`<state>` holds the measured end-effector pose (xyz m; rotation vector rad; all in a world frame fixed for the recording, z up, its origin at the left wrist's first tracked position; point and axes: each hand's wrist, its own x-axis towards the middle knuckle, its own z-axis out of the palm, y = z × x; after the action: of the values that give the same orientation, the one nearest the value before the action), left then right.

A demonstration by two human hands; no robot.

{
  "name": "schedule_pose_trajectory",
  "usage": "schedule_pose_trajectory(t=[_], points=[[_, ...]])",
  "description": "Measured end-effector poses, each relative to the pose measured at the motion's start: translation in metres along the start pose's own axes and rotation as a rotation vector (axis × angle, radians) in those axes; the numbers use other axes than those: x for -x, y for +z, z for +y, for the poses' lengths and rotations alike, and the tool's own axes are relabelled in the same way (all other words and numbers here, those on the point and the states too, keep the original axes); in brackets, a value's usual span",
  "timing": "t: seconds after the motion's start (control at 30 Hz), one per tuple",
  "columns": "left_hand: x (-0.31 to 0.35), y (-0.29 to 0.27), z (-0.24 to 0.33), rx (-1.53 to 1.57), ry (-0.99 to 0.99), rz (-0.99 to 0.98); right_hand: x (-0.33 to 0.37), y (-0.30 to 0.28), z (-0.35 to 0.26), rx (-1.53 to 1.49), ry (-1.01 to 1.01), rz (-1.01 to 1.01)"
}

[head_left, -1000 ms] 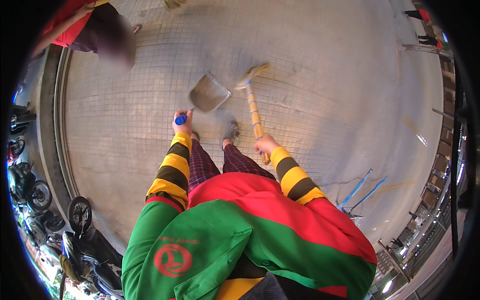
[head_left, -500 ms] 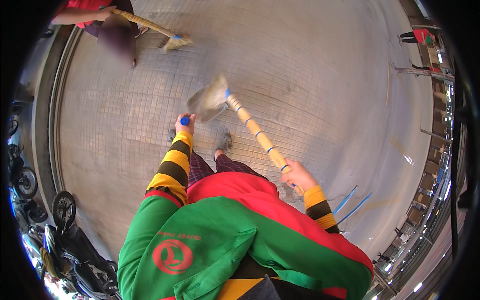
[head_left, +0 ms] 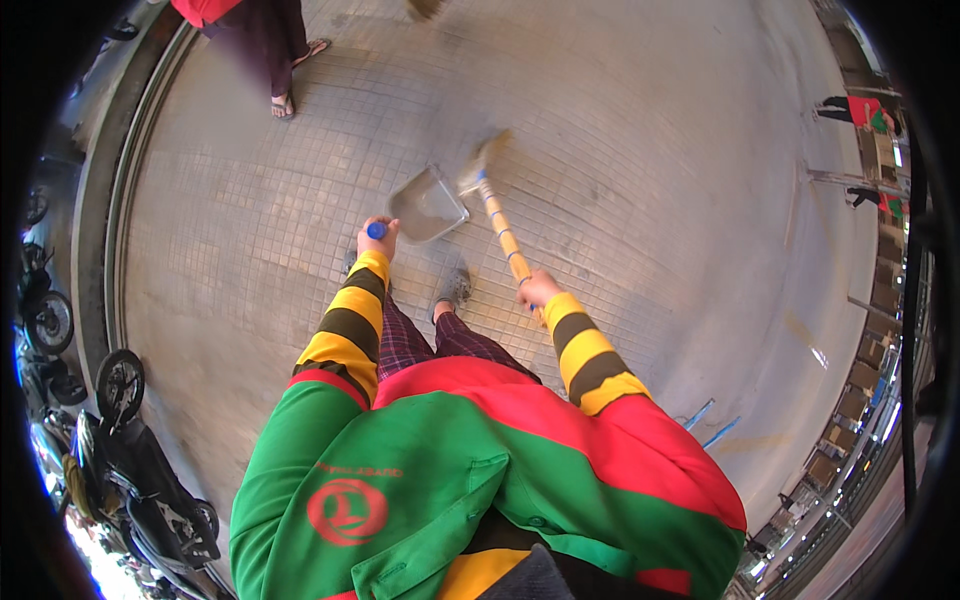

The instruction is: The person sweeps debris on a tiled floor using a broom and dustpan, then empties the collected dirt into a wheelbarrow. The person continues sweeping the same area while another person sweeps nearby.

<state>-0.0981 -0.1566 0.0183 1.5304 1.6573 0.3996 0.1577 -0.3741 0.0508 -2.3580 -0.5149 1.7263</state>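
Left hand (head_left: 377, 246): at centre left of the frame, grip clamped round the upright handle with a round blue end (head_left: 376, 230), the shaft below mostly hidden.
Dustpan: the shallow grey dustpan with a pale rim (head_left: 430, 207), near the centre of the frame, just beyond the left hand; its straight edge faces the upper right.
Right hand (head_left: 540, 289): right of centre, grip clamped near the lower end of the broom's shaft.
Broom: a straw-coloured broom with a blue-banded shaft (head_left: 502, 226), slanting toward the upper left; its bristle head (head_left: 487, 162) lies near the dustpan's right corner (blurred, so contact with the floor cannot be told).
Floor: grey-beige small square tiles (head_left: 230, 230), beneath both tools.
Wearer: yellow-and-black striped sleeves (head_left: 350, 330), a green-and-red jacket (head_left: 400, 440), dark plaid trousers (head_left: 405, 335) and a grey shoe (head_left: 454, 288).
Co-worker: upper left, dark trousers (head_left: 275, 45) and sandals (head_left: 284, 107); a second bristle head (head_left: 425, 8) is cut by the top edge.
Margins: black motorcycles (head_left: 165, 490) at lower left; brown boxes (head_left: 853, 403) along the right; blue bars (head_left: 720, 432) at lower right.
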Motion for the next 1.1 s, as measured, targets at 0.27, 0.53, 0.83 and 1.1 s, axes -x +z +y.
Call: schedule_pose_trajectory(t=[0.27,0.53,0.83,1.1], points=[[0.001,0.011,0.0,0.006,-0.094,0.097,0.133,-0.008,0.041,0.168,-0.118,-0.094],[0.003,-0.028,-0.064,0.134,-0.026,0.187,0.172,-0.053,0.034,-0.124,-0.074,0.105],[-0.006,-0.058,-0.083,0.077,-0.066,0.212,0.038,-0.037,-0.05,-0.237,-0.088,0.256],[-0.028,-0.081,-0.092,0.116,0.059,0.094,0.041,0.1,-0.054,0.027,0.031,0.13]])
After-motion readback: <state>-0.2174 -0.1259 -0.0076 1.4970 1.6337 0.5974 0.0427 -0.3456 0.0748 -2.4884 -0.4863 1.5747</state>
